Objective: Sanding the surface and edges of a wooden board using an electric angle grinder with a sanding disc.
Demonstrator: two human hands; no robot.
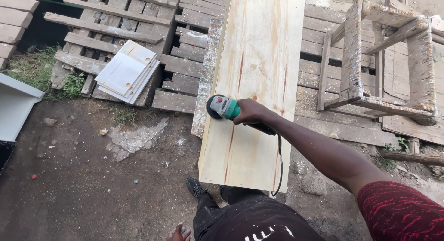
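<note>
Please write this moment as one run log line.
right hand: grips green grinder | on pale board | left hand: hangs free

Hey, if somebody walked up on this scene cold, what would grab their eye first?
Most striking is the long pale wooden board running up the middle of the view, with the right hand gripping a green angle grinder at its left edge. Left of it, a stack of white panels lies on weathered timber pallets. The left hand hangs at the bottom edge, holding nothing.
</note>
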